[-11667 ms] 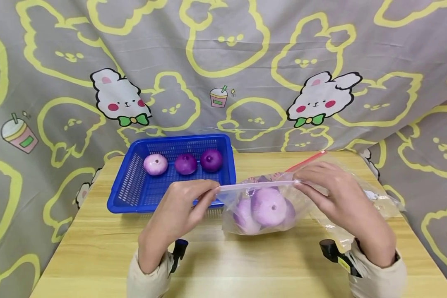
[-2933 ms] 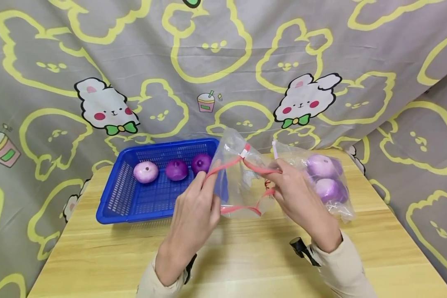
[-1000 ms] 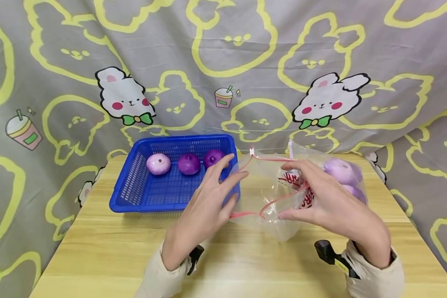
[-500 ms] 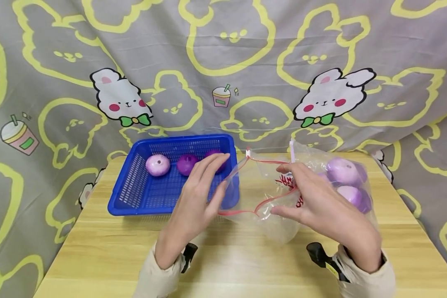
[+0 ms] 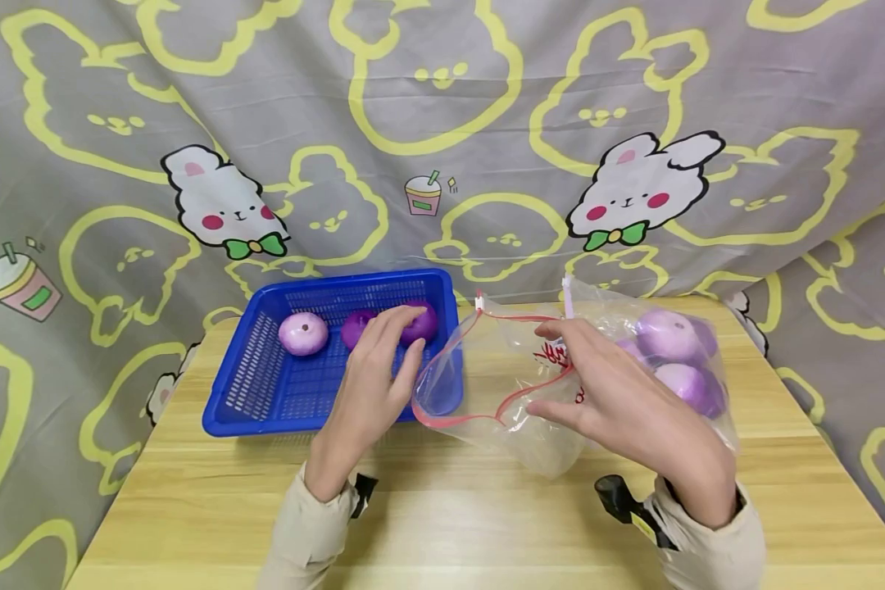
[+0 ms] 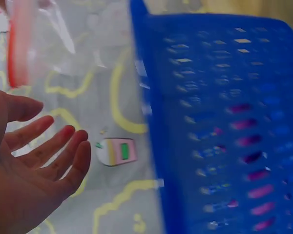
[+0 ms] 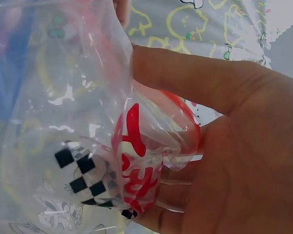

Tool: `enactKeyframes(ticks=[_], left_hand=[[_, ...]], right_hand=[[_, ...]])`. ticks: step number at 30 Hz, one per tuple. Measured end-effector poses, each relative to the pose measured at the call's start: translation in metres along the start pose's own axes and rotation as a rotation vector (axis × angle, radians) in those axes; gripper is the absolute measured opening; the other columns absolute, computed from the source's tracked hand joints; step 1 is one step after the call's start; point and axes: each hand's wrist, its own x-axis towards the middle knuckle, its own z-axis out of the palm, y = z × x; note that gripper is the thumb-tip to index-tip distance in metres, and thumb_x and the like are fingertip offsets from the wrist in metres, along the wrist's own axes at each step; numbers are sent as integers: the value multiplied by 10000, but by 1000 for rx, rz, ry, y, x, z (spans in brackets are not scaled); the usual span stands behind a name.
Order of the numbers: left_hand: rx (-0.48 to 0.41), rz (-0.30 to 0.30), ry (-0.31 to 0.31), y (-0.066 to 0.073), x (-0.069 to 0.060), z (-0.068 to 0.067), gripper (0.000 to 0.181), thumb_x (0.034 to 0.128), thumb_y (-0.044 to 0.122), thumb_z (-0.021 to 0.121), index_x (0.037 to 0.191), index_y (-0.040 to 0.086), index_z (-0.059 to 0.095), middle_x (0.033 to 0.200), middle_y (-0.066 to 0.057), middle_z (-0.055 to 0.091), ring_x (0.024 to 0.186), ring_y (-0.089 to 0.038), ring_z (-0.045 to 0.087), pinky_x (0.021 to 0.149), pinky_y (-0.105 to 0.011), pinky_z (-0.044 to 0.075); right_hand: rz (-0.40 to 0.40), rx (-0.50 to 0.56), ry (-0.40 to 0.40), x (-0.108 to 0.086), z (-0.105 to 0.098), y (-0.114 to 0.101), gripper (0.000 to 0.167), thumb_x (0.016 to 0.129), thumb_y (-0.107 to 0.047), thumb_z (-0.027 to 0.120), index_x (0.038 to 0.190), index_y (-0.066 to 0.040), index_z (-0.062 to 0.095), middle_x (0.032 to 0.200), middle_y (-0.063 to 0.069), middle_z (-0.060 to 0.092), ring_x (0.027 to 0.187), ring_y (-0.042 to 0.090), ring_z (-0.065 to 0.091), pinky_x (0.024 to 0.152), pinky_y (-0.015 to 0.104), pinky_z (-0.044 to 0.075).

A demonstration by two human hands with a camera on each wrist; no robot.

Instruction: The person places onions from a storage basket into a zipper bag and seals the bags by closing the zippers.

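Note:
A clear bag (image 5: pixel 487 369) with a red zip edge stands with its mouth spread, beside the blue basket (image 5: pixel 442 283). My right hand (image 5: pixel 627 401) curls its thumb and fingers round the bag's right side; the right wrist view shows the crumpled plastic (image 7: pixel 88 112) between thumb and fingers of that hand (image 7: pixel 234 146). Over the basket's right part is my left hand (image 5: pixel 369 385), fingers loosely bent, partly covering two dark purple onions (image 5: pixel 419 324). In the left wrist view this hand (image 6: pixel 39 165) holds nothing. A paler onion (image 5: pixel 302 333) lies at the basket's left.
Behind my right hand, a second clear bag (image 5: pixel 605 307) with a white zip lies at the table's right, holding several light purple onions (image 5: pixel 667 334). A patterned grey curtain (image 5: pixel 487 172) hangs behind the wooden table (image 5: pixel 450 524).
Both hands earlier held the red-edged bag's mouth. My left hand has let go and moved left over the basket; the white-zip bag went from between the hands to the right.

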Motion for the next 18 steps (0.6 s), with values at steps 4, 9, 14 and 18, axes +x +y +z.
enactKeyframes(ticks=[4,9,14,18], left_hand=[[62,-48,-66,-15,1,6,340,952,81,624,1287,27,598,1290,-122,593,1224,-270,554,1067,-430,416],[86,-144,-158,-34,2,16,388,917,55,663,1296,30,583,1304,-154,558,1236,-308,528,1060,-451,420],[153,-207,-231,-45,6,23,468,889,56,698,1333,32,553,1348,-201,503,1219,-380,505,1026,-504,438],[226,-225,-287,-52,12,30,517,879,77,710,1362,26,534,1393,-236,460,1218,-434,487,1013,-544,442]], right_hand=[[4,1,-4,-1,-1,2,770,836,-340,813,1450,-131,399,1361,64,536,1137,202,560,930,441,480],[5,9,-15,-3,-3,3,764,841,-315,810,1447,-106,394,1362,87,538,1154,224,560,949,463,477],[-11,-4,-13,-4,-4,5,700,865,-279,788,1419,-67,416,1360,108,549,1165,245,565,958,472,481],[-26,-13,-12,-5,-5,6,675,887,-255,762,1428,-49,413,1361,107,548,1180,250,559,977,465,470]])
